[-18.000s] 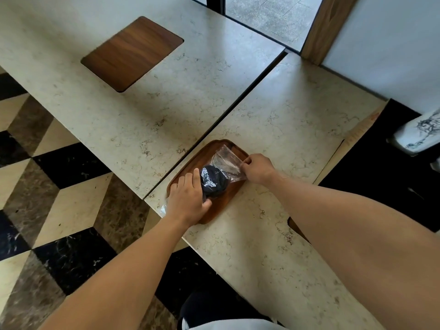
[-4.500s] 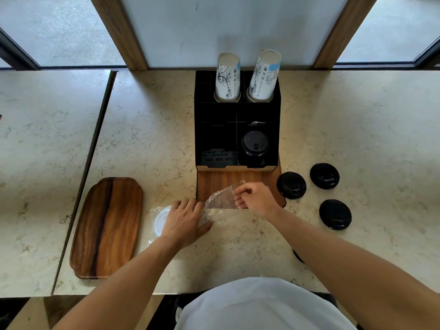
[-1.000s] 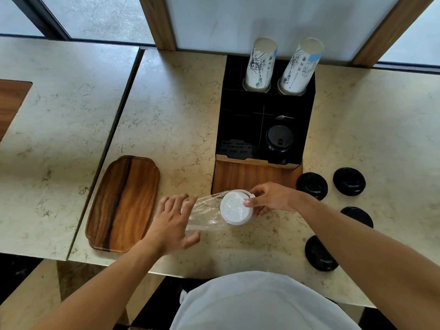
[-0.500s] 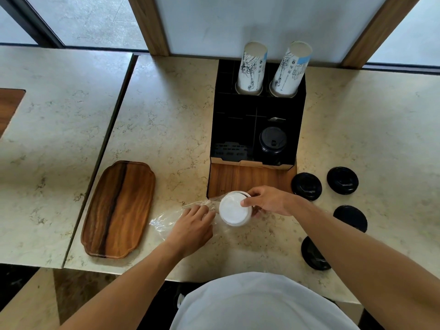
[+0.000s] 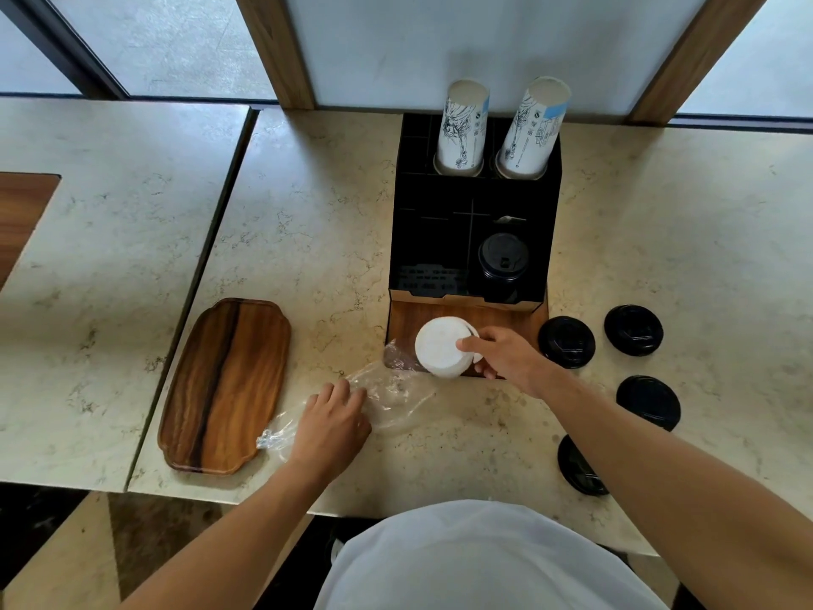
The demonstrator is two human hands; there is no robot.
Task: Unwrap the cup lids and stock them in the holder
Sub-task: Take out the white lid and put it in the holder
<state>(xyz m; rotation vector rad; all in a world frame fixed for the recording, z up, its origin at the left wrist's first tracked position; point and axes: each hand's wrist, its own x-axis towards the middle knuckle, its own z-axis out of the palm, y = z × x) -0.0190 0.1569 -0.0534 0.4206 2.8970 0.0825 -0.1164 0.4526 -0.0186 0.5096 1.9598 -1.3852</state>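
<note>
My right hand [image 5: 501, 355] grips a stack of white cup lids [image 5: 440, 347], held over the wooden base in front of the black holder [image 5: 475, 200]. The stack is out of its clear plastic wrap [image 5: 387, 396], which lies flat on the counter. My left hand [image 5: 332, 422] presses down on the wrap's left part. A stack of black lids [image 5: 503, 259] sits in the holder's front right compartment. Several loose black lids [image 5: 566, 342] lie on the counter to the right.
Two stacks of paper cups [image 5: 462, 125] stand upside down in the holder's back row. A wooden tray [image 5: 224, 385] lies on the counter at the left. The counter's front edge runs just below my arms.
My right hand has pulled the white lid stack out of the wrap and carried it up towards the holder. My left hand stayed on the emptied wrap.
</note>
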